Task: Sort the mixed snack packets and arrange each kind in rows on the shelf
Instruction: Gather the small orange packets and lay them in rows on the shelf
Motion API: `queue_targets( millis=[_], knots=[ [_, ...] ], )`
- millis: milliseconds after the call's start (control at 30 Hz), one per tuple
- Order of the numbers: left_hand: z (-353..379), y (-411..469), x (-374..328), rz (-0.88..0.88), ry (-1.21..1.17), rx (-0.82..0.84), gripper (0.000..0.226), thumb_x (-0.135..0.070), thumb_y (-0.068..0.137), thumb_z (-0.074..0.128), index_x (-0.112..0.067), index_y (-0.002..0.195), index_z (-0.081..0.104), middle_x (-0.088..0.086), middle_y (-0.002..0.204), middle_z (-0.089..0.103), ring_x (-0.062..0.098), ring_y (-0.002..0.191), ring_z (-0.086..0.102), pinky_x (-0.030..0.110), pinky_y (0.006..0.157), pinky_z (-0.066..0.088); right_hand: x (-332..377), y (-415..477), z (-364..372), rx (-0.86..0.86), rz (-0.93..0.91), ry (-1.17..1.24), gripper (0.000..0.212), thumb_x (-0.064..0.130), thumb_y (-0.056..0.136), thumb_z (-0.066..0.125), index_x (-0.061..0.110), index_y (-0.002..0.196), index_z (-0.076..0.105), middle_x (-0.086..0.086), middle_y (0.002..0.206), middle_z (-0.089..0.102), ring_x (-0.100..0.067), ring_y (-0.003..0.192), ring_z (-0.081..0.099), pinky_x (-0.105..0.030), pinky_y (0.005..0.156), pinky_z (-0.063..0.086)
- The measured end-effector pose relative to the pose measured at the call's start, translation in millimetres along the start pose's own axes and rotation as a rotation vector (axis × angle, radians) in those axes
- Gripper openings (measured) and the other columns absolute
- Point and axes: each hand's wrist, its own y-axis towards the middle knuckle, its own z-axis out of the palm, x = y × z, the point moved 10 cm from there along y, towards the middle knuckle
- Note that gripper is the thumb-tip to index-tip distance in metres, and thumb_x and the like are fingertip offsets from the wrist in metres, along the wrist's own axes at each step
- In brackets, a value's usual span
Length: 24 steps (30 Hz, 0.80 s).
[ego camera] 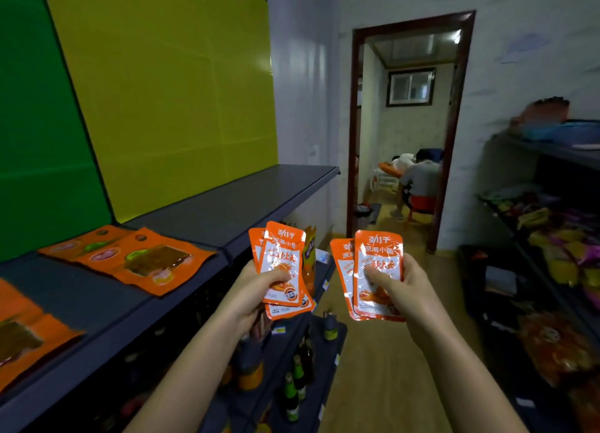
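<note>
Two bare forearms are seen reaching up from the bottom edge, the left forearm [194, 361] angled up to the right and the right forearm [461, 367] angled up to the left. Both hands are raised side by side at the same height, slightly apart. The left hand [256, 291] is curled round the left bundle of packets [284, 254], with its thumb laid across the front. The right hand [402, 291] is closed in the same way on the right bundle of packets [378, 254], thumb in front, fingers hidden behind.
</note>
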Motion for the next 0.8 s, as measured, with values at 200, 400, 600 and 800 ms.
queue_targets(
  millis=[200,400,600,800],
  knots=[
    [23.4,66.3,-1.9,0.015,-0.032,-0.131,0.016,-0.003,0.084,0.057,-0.012,0.098,0.059,0.010,0.090,0.070,0.022,0.077,0.068,0.029,0.065,0.055,-2.3,89.2,30.0,0.220,-0.034,0.079,0.029,0.017,0.085,0.065,0.016,0.112,0.053,-0.001,0.098,0.069,-0.017,0.084,0.069,-0.026,0.065,0.057],
    [28.8,106.9,-22.6,0.095,-0.109,-0.292,0.014,-0.011,0.089,0.054,-0.016,0.100,0.062,0.005,0.088,0.073,0.019,0.076,0.070,0.031,0.069,0.055,12.3,158.1,84.3,0.459,-0.127,0.104,0.021,0.015,0.086,0.065,0.022,0.101,0.053,0.002,0.098,0.068,-0.014,0.088,0.068,-0.027,0.073,0.056],
    [-0.3,120.7,-34.6,0.148,-0.191,-0.487,0.016,-0.029,0.092,0.052,-0.021,0.104,0.060,0.000,0.086,0.075,0.015,0.072,0.072,0.033,0.069,0.055,10.3,194.8,146.9,0.643,-0.080,0.191,0.018,0.017,0.086,0.065,0.027,0.095,0.054,-0.001,0.102,0.069,-0.018,0.090,0.069,-0.038,0.076,0.058],
    [-47.3,126.6,-51.7,0.199,-0.108,-0.670,0.018,-0.025,0.087,0.061,-0.021,0.104,0.058,0.004,0.096,0.073,0.019,0.079,0.071,0.033,0.072,0.057,18.9,209.7,220.3,0.825,-0.091,0.226,0.019,0.019,0.086,0.066,0.025,0.100,0.054,-0.001,0.103,0.069,-0.018,0.090,0.070,-0.033,0.073,0.059]
  ],
)
